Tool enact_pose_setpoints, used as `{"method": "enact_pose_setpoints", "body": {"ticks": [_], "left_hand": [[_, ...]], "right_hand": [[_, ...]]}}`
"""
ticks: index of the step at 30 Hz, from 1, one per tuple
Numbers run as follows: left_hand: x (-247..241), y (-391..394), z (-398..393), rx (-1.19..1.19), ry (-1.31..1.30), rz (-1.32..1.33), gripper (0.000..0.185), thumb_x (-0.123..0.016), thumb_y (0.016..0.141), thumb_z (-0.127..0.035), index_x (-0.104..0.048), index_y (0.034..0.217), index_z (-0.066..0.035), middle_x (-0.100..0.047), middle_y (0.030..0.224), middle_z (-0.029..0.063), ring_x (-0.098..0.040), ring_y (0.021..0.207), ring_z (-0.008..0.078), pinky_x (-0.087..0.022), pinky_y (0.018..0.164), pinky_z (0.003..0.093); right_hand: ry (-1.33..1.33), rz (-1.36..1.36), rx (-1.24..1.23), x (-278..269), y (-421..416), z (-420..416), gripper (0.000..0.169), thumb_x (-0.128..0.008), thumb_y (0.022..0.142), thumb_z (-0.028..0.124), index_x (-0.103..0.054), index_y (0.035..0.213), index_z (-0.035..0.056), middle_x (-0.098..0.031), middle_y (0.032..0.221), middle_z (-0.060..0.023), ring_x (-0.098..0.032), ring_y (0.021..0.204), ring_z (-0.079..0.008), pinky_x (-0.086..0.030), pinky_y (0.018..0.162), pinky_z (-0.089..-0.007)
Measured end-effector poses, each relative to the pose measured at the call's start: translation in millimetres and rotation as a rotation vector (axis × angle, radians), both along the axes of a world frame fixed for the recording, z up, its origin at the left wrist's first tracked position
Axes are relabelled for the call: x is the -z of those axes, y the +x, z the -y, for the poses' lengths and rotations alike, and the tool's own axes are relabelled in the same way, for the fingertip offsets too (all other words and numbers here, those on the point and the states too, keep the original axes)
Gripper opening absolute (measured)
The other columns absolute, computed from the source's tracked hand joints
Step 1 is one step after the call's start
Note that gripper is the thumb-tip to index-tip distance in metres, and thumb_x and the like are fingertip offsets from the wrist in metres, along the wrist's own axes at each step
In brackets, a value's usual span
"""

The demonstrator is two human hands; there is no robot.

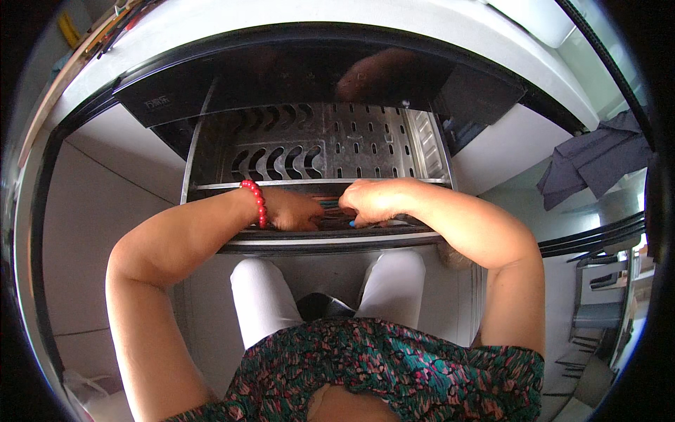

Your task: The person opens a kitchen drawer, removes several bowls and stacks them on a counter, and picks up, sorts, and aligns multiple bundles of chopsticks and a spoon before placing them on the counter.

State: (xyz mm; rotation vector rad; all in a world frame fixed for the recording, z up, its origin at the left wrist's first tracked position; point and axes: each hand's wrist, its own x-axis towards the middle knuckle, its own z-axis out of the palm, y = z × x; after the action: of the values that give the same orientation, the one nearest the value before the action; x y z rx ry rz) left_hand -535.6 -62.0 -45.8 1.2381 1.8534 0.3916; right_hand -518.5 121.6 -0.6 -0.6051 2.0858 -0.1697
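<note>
Both hands reach down into a narrow front compartment of a pulled-out metal drawer (348,142). My left hand (295,210), below a red bead bracelet (257,203), points inward with its fingers low in the compartment. Facing it from the other side is my right hand (372,200), its fingers curled downward. Between them lie several thin sticks (331,204), perhaps chopsticks, in brownish and bluish tones. A small blue tip (352,223) shows under the right fingers. The fingertips are hidden, so any grip on the sticks cannot be made out.
Behind the hands, the drawer's metal rack (369,171) has curved and oblong slots. A glossy black panel (295,79) bearing writing overhangs it, below a white countertop (337,16). A grey cloth (596,153) hangs at the right. The drawer's front edge (327,243) sits above my knees.
</note>
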Motion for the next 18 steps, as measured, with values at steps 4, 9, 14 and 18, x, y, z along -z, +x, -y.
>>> {"method": "enact_pose_setpoints", "body": {"ticks": [4,9,14,18], "left_hand": [[-10,0,-5,0.049,-0.089,-0.046,0.027,-0.051,0.085,-0.016,-0.057,0.098,0.007,-0.059,0.097,0.0254,-0.059,0.088,0.0316,-0.044,0.079,0.0410],[-14,-3,-7,0.015,-0.237,-0.001,0.028,-0.052,0.084,-0.016,-0.057,0.099,0.006,-0.061,0.095,0.0240,-0.059,0.087,0.0310,-0.045,0.077,0.0410],[-2,-4,-1,-0.010,-0.153,0.019,0.030,-0.052,0.084,-0.019,-0.056,0.099,0.006,-0.062,0.093,0.0222,-0.059,0.085,0.0296,-0.045,0.076,0.0404],[-26,1,-6,-0.101,-0.150,0.077,0.027,-0.055,0.084,-0.019,-0.056,0.094,0.006,-0.062,0.087,0.0197,-0.057,0.080,0.0248,-0.045,0.074,0.0393]], "right_hand": [[-0.084,-0.065,-0.153,0,-1,-3,0.027,-0.063,0.073,0.007,-0.059,0.099,0.0002,-0.062,0.089,-0.0161,-0.063,0.076,-0.0235,-0.051,0.065,-0.0356],[-0.116,-0.078,-0.288,14,-4,-13,0.021,-0.063,0.070,0.006,-0.059,0.090,-0.0001,-0.062,0.084,-0.0151,-0.060,0.082,-0.0260,-0.048,0.068,-0.0383],[-0.075,-0.155,-0.305,7,2,-9,0.018,-0.064,0.069,0.007,-0.060,0.085,-0.0019,-0.062,0.084,-0.0176,-0.060,0.081,-0.0278,-0.047,0.068,-0.0384],[-0.177,-0.147,-0.166,1,0,-12,0.015,-0.065,0.071,0.007,-0.063,0.082,-0.0029,-0.062,0.075,-0.0199,-0.062,0.071,-0.0282,-0.048,0.063,-0.0375]]}}
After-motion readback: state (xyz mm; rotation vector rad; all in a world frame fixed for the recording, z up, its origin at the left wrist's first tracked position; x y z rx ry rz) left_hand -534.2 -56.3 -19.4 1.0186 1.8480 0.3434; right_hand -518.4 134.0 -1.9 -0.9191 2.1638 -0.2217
